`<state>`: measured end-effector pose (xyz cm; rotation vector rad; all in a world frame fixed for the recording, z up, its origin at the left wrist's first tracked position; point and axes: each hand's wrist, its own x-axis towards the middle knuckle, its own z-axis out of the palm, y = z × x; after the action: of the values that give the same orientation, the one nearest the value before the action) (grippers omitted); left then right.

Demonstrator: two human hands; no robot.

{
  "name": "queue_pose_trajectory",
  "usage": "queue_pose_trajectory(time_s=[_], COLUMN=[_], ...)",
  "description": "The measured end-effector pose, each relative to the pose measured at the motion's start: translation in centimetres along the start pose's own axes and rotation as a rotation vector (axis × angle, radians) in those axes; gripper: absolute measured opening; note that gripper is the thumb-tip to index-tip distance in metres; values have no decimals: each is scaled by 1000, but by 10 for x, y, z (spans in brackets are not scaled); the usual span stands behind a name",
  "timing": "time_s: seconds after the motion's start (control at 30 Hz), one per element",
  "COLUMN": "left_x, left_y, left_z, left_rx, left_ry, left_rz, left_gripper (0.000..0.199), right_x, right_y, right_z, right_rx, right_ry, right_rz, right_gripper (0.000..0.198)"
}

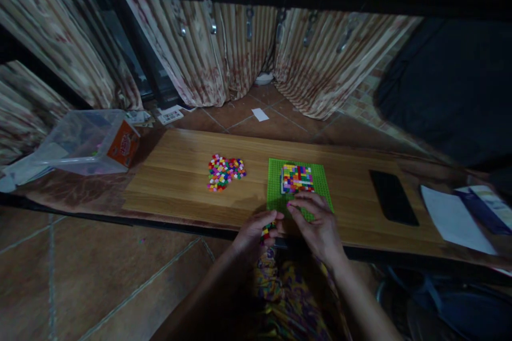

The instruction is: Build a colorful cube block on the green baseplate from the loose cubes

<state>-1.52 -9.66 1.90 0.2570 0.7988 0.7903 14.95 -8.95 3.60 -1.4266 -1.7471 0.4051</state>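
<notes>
My left hand (258, 230) is cupped at the front edge of the table, its fingers curled round several small coloured building bricks (267, 232). Over the front part of a green baseplate (274, 181), my right hand (318, 221) pinches one small pink brick (288, 205) between thumb and forefinger. On the baseplate, just beyond the right fingers, stands a block built of many-coloured bricks (297, 178) with a white side. A loose pile of small bricks (224, 173) in mixed colours lies on the wood to the left.
A clear plastic box (86, 141) with an orange label stands left of the wooden board (180, 170). A black flat tablet-like object (393, 197) lies at the right, beside white paper (456, 218). Curtains (248, 53) hang behind the table, below a dark bar with metal hooks.
</notes>
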Motion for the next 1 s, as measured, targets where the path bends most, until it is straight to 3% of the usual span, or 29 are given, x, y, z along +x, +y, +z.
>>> queue_pose_trajectory(time_s=[0.17,0.37,0.77,1.0], left_x=[-1,-3,-3,-4], left_y=[1,2,4,5], left_z=[0,0,1,2], left_rx=[11,26,50,48], left_ry=[6,3,-2,-4], left_rz=[-9,-17,-23,-34], left_gripper=[32,32,33,33], right_x=[18,26,24,23], right_y=[30,49,49,52], right_z=[-2,5,15,18], right_rx=[-113,-165,-74,-89], right_ry=[225,247,293,322], right_rz=[10,-3,84,38], right_gripper=[18,18,15,15])
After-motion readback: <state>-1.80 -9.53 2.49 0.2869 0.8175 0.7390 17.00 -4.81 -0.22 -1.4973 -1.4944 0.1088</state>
